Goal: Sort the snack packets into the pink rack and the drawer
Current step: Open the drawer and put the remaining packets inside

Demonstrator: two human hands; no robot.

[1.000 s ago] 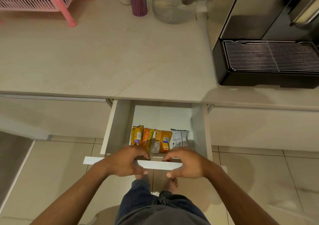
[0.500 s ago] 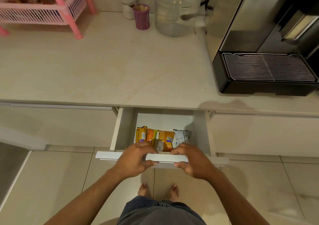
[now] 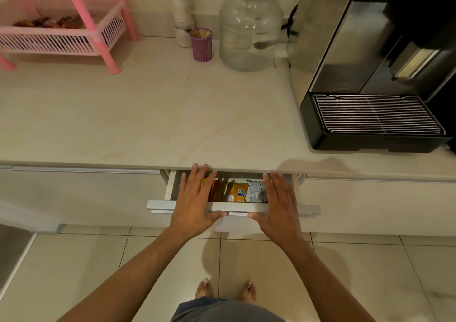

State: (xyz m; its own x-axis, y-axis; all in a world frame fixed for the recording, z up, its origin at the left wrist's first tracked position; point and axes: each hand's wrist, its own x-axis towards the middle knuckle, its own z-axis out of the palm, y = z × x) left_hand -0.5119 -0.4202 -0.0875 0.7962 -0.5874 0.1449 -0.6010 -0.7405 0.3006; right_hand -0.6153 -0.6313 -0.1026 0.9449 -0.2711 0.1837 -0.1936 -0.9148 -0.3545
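Upper left of the frame: the pink rack (image 3: 61, 41) is standing on the countertop (image 3: 148, 114), with dark snack packets lying in its lower tray, too blurred to tell apart.

Lower centre: the drawer (image 3: 160, 204) is sitting only partly open under the counter edge. The left hand (image 3: 195, 205) is lying flat, fingers straight and released, palm against the drawer front, fingertips reaching over the open gap. Between the hands a row of snack packets (image 3: 238, 192) is showing inside the drawer: orange-yellow ones and a silvery one at the right end. The right hand (image 3: 281, 205) is mirroring the left, fingers straight, grasping nothing, thumb under the front's lip.

Step in hand, by my reading: closing the drawer, with sorting seemingly finished. The next move is calling for an even push from both palms, fingertips clearing the gap before the front meets the cabinet.

Writing: a blue label patch is showing on one yellow packet, but no text or brand is legible.
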